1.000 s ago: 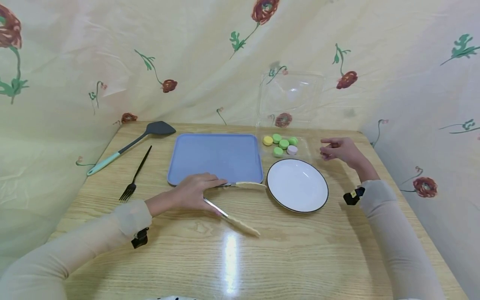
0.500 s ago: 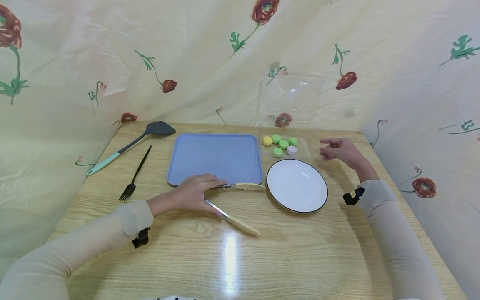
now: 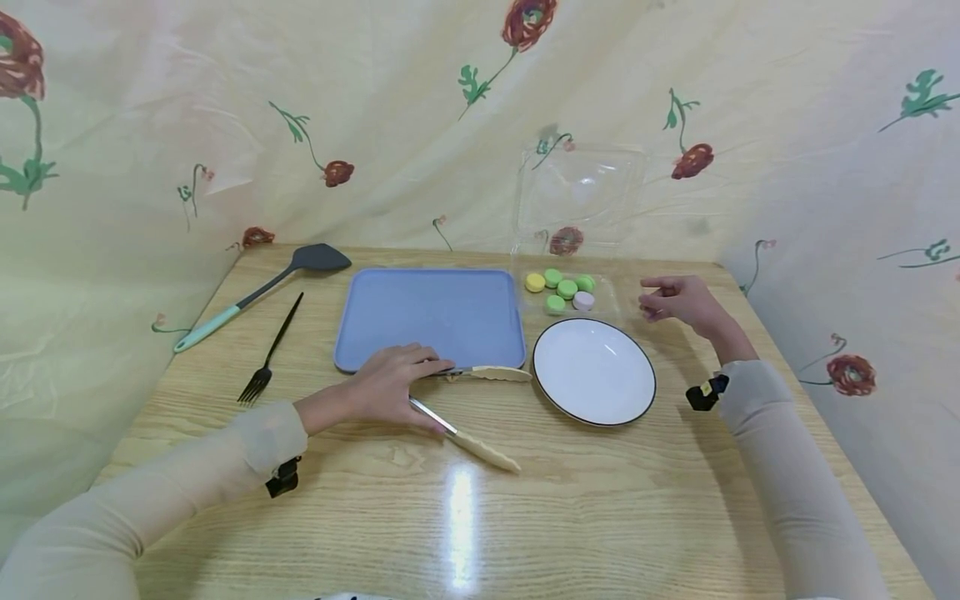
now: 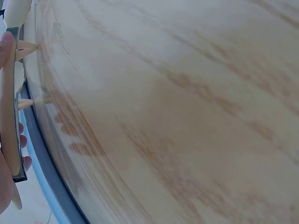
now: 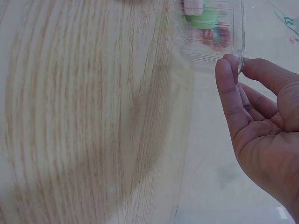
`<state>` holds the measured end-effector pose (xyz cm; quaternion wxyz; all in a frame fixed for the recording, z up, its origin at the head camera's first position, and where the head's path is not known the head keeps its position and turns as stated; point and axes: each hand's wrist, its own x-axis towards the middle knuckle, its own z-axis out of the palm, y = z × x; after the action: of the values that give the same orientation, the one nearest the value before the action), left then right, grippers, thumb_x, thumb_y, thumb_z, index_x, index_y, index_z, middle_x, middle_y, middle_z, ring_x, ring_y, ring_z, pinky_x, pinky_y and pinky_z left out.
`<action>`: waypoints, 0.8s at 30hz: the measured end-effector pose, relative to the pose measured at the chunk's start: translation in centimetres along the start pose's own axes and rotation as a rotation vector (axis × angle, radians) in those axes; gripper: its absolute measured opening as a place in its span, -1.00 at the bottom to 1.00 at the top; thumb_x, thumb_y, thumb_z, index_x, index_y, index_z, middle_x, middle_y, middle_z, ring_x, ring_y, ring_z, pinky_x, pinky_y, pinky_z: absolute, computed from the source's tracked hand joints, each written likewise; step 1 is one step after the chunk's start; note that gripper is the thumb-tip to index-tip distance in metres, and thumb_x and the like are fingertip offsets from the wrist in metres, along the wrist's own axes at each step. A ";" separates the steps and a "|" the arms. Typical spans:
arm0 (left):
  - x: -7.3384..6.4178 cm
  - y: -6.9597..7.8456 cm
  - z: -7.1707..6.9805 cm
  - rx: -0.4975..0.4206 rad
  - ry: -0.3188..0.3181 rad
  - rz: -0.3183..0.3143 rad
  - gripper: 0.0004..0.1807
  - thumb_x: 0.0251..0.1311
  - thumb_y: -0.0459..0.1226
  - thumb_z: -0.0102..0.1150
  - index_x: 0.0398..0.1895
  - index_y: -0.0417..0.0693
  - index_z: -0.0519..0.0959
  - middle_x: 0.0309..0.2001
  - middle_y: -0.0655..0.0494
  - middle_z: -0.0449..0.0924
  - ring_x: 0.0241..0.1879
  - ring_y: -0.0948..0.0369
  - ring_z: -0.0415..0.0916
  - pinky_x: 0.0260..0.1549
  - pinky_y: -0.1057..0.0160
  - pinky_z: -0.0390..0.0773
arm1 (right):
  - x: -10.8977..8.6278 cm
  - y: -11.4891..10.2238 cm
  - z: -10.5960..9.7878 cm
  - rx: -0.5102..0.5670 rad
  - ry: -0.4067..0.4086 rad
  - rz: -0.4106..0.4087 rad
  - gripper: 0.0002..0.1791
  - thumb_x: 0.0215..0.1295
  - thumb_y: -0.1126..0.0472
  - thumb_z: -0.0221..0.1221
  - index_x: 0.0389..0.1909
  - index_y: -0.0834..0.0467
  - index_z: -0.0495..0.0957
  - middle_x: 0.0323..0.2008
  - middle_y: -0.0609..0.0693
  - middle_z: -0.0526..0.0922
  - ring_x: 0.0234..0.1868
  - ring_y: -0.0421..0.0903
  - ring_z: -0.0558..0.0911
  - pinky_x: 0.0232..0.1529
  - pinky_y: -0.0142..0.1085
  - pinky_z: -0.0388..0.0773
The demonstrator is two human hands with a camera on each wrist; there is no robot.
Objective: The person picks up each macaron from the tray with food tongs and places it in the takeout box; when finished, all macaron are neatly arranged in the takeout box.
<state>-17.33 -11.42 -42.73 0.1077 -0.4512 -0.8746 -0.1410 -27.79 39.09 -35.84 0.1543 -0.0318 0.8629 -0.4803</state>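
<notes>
My left hand (image 3: 386,385) grips the tongs (image 3: 486,452) around their handle end, near the front edge of the blue tray (image 3: 435,312). The tongs' metal arms are spread, and their cream tips point right. In the left wrist view, the tongs (image 4: 10,116) show at the left edge with a few fingertips. My right hand (image 3: 688,305) hovers right of the clear plastic box (image 3: 611,296), fingers loosely bent, holding nothing visible. Several green macarons (image 3: 567,289), a yellow macaron (image 3: 535,282) and a lilac macaron (image 3: 583,301) lie in the box. Its lid (image 3: 581,196) stands raised.
A white plate (image 3: 595,372) with a dark rim sits in front of the box, just beyond the tongs' upper tip. On the left lie a black fork (image 3: 272,348) and a spatula (image 3: 262,292) with a mint handle. Flowered cloth (image 3: 405,133) hangs behind the table.
</notes>
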 end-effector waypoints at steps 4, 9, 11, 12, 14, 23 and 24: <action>0.1 0.2 -0.2 0.016 0.006 0.003 0.04 -0.28 0.45 0.46 0.31 0.12 0.58 0.04 0.17 0.61 -0.15 0.23 0.53 -0.33 0.26 0.56 | 0.5 0.8 -0.2 -0.005 0.005 0.000 -0.38 0.47 0.38 0.14 0.44 0.55 0.19 -0.34 -0.10 0.75 -0.34 -0.20 0.76 -0.12 -0.10 0.73; 0.2 0.2 -0.3 0.022 -0.016 -0.017 0.06 -0.29 0.47 0.45 0.33 0.15 0.57 0.03 0.19 0.60 -0.16 0.24 0.52 -0.32 0.27 0.55 | 1.2 1.8 -0.5 -0.020 0.007 0.009 -0.36 0.49 0.34 0.15 0.45 0.52 0.19 -0.32 -0.11 0.75 -0.34 -0.24 0.75 -0.11 -0.12 0.73; 0.3 0.3 -0.4 0.024 -0.035 -0.029 0.07 -0.28 0.48 0.43 0.35 0.16 0.55 0.05 0.18 0.60 -0.14 0.24 0.52 -0.30 0.25 0.56 | 1.3 1.9 -0.5 -0.021 0.007 0.012 -0.36 0.49 0.34 0.15 0.46 0.52 0.18 -0.32 -0.11 0.75 -0.34 -0.24 0.74 -0.11 -0.12 0.73; 0.3 0.3 -0.4 0.021 -0.041 -0.034 0.07 -0.27 0.48 0.43 0.36 0.16 0.55 0.05 0.18 0.59 -0.13 0.23 0.53 -0.28 0.23 0.57 | 1.3 1.9 -0.5 -0.021 0.006 0.012 -0.36 0.49 0.34 0.15 0.46 0.52 0.18 -0.32 -0.11 0.74 -0.34 -0.24 0.74 -0.11 -0.12 0.73; 0.5 0.3 -0.6 0.019 -0.041 -0.034 0.07 -0.25 0.47 0.43 0.37 0.14 0.54 0.07 0.15 0.60 -0.10 0.20 0.54 -0.26 0.20 0.58 | 1.3 1.9 -0.5 -0.020 0.005 0.012 -0.36 0.49 0.35 0.14 0.46 0.52 0.18 -0.32 -0.10 0.74 -0.34 -0.24 0.74 -0.11 -0.11 0.73; 3.3 0.0 -2.3 -0.011 0.076 -0.023 0.03 -0.25 0.34 0.54 0.36 0.11 0.55 0.06 0.04 0.63 -0.07 0.11 0.63 -0.35 0.19 0.60 | 1.4 2.2 -0.6 -0.026 0.009 0.001 -0.35 0.49 0.32 0.16 0.46 0.50 0.19 -0.31 -0.12 0.75 -0.33 -0.25 0.74 -0.12 -0.13 0.73; 3.8 -0.1 -2.6 -0.014 0.083 -0.028 0.02 -0.25 0.31 0.55 0.36 0.11 0.55 0.07 0.03 0.63 -0.05 0.11 0.63 -0.35 0.20 0.61 | 1.4 2.3 -0.6 -0.027 0.009 0.000 -0.35 0.49 0.32 0.16 0.46 0.50 0.19 -0.31 -0.12 0.75 -0.33 -0.25 0.74 -0.11 -0.13 0.73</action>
<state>-19.36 -9.49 -39.12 0.1389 -0.4332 -0.8747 -0.1672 -29.08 40.49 -37.82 0.1497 -0.0317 0.8701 -0.4685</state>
